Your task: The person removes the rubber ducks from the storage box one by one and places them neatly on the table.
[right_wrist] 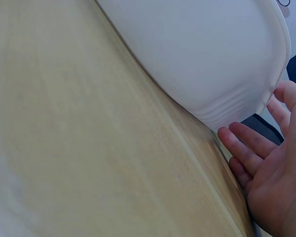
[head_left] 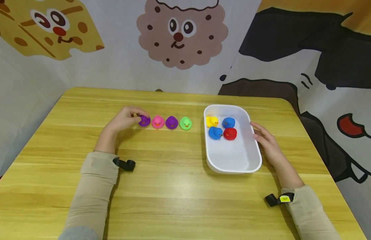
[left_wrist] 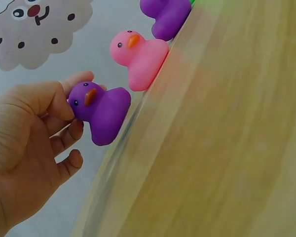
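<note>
My left hand (head_left: 125, 118) pinches a purple rubber duck (left_wrist: 101, 113) by its head, thumb and fingers on either side. That duck is at the left end of a row on the table. Beside it come a pink duck (head_left: 158, 122), another purple duck (head_left: 172, 123) and a green duck (head_left: 185, 123). On the right, my right hand (head_left: 267, 141) rests against the side of a white plastic bin (head_left: 230, 163), its fingers fairly straight and the fingertips at the rim. Inside the bin sit a yellow duck (head_left: 211, 121), two blue ducks (head_left: 215, 133) and a red duck (head_left: 230, 134).
The wooden table (head_left: 161, 196) stretches toward me below the row and the bin. A cartoon-printed cloth (head_left: 119, 70) hangs behind its far edge. Black wrist cameras (head_left: 125, 164) are strapped over both sleeves.
</note>
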The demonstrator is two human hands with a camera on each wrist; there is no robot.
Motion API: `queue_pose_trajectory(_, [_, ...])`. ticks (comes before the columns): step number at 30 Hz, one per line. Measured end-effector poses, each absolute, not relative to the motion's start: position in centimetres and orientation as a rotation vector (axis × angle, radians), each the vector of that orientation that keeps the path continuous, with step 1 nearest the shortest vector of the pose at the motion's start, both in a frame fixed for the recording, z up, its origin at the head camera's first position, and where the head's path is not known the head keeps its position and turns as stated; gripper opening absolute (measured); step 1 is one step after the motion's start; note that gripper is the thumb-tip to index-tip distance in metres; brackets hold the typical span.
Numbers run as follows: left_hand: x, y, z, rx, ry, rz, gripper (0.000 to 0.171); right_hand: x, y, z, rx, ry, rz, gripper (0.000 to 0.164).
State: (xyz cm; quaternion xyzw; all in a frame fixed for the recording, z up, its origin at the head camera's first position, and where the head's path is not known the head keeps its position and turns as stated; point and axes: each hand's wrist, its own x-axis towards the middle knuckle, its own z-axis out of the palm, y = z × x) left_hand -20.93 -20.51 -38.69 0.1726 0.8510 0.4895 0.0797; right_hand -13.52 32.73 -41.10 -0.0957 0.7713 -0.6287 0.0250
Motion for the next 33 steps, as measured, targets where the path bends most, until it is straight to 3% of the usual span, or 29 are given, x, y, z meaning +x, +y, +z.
queue_pose_trajectory(22, [-21.0, -20.6, -39.2, 0.493, 2.436, 1.492, 0.027, -13.5, 32.7, -41.1, -0.272, 2.364, -1.946, 0.046])
queue_pose_trajectory(33, [-18.6, -19.1, -34.8, 0.408, 2.575, 1.449, 0.029, -13.4, 32.6, -41.0, -0.284, 2.362, -1.96, 0.046])
